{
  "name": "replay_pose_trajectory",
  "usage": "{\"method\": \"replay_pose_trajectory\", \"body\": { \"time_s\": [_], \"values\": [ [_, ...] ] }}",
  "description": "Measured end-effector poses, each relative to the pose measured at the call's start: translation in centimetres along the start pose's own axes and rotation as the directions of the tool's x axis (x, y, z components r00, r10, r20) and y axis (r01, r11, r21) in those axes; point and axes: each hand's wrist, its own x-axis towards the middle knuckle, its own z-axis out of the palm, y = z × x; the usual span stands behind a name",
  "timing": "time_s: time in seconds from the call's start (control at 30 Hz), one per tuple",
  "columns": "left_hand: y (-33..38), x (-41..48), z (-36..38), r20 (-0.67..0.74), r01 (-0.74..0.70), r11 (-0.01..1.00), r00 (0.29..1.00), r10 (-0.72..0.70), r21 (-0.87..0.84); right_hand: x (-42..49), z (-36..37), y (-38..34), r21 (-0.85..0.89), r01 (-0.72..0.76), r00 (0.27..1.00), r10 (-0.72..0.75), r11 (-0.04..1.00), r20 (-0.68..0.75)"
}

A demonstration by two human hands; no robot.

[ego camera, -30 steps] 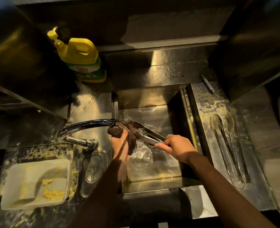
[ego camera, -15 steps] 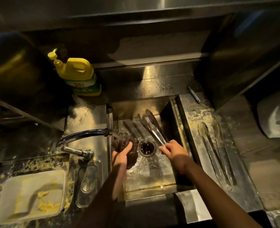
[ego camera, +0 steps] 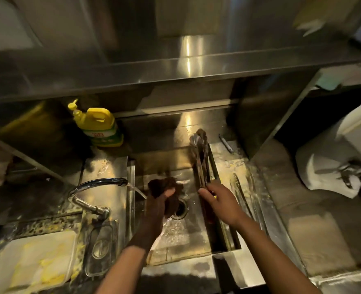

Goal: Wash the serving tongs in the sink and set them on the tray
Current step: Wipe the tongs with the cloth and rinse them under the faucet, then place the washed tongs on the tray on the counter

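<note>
Left hand (ego camera: 160,201) clutches a dark brown scrubbing pad (ego camera: 164,185) over the steel sink's (ego camera: 175,236) drain. Right hand (ego camera: 221,201) pinches the handle end of slim metal serving tongs (ego camera: 200,160), which point away along the sink's right edge. The adjacent steel tray (ego camera: 230,166) holds two further tongs (ego camera: 242,196).

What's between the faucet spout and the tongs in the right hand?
In the head view: the left hand gripping a dark scrubbing pad, and the water stream falling from the faucet spout.
</note>
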Motion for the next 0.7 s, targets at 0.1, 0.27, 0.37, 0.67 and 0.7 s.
{"method": "replay_pose_trajectory", "body": {
  "time_s": [0.1, 0.27, 0.37, 0.67, 0.7],
  "values": [
    [1.7, -2.1, 2.7, 0.072, -0.065, 0.997, 0.995, 0.063, 0.039, -0.9, -2.9, -0.6, 0.019, 0.047, 0.998, -0.047, 0.999, -0.034],
    [3.6, -5.5, 8.1, 0.199, -0.139, 0.988, 0.972, 0.122, 0.069, -3.4, -8.2, -0.7, 0.02, 0.082, 0.989, -0.079, 0.996, -0.127],
    [3.7, -6.9, 11.7, 0.236, -0.087, 0.994, 0.969, 0.071, 0.059, -5.4, -11.5, -0.2, 0.019, 0.071, 0.983, -0.066, 0.997, -0.17],
    [1.2, -12.8, 24.3, 0.545, -0.085, 0.993, 0.838, 0.03, 0.077, -13.3, -22.7, 3.5, -0.036, -0.004, 0.91, -0.011, 0.999, -0.414],
    [0.6, -13.5, 25.7, 0.584, -0.086, 0.992, 0.812, 0.018, 0.088, -14.5, -24.0, 4.0, -0.041, -0.031, 0.899, 0.01, 0.999, -0.437]
  ]
}}
